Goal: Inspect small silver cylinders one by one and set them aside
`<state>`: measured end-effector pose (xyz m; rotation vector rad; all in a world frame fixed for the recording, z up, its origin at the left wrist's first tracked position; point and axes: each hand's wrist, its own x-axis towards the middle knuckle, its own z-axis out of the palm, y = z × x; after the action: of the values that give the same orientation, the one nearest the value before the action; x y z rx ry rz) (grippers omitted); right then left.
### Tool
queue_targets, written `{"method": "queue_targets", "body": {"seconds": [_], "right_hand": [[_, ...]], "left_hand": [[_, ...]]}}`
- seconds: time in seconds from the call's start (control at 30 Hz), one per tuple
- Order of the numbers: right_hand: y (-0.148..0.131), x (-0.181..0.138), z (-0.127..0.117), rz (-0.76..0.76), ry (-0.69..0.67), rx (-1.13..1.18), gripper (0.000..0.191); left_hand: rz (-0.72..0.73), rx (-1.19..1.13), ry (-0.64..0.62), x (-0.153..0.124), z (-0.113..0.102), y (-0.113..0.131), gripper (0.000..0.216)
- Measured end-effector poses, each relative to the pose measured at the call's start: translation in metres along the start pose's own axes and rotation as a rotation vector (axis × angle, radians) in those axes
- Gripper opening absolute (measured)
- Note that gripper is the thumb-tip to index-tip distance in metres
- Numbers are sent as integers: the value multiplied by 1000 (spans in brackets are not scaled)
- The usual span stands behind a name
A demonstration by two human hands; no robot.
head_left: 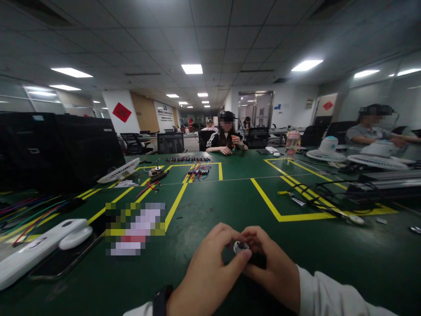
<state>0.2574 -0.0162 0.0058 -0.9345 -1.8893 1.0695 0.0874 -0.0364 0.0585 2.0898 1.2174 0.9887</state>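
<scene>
Close to the table's near edge, my left hand [210,263] and my right hand [274,267] meet around a small white round part [241,246] with a dark middle. The left thumb and forefinger pinch it from the near side. Curled fingers of the right hand close on it from the other side and hide part of it. Its exact kind is too small to make out. Both hands are just above the green tabletop [204,208].
To the left are a white device [42,250], a dark phone [66,261] and a black computer case [59,153]. Wires and a small motor [154,172] lie beyond. Black cables [312,197], white fan heads [325,151] and a bottle [292,147] stand right. A person [226,136] sits opposite.
</scene>
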Motion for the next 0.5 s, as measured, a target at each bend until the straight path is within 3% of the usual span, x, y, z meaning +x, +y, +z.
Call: {"method": "queue_targets", "body": {"seconds": [0.27,0.5], "right_hand": [[-5,0,-3,-3,-12,-37,39],[-12,-6,-8,40,6,-192,36]], "left_hand": [[-104,-8,28,9,2,-4,4],[-108,6,88,8,-9,-11,12]]}}
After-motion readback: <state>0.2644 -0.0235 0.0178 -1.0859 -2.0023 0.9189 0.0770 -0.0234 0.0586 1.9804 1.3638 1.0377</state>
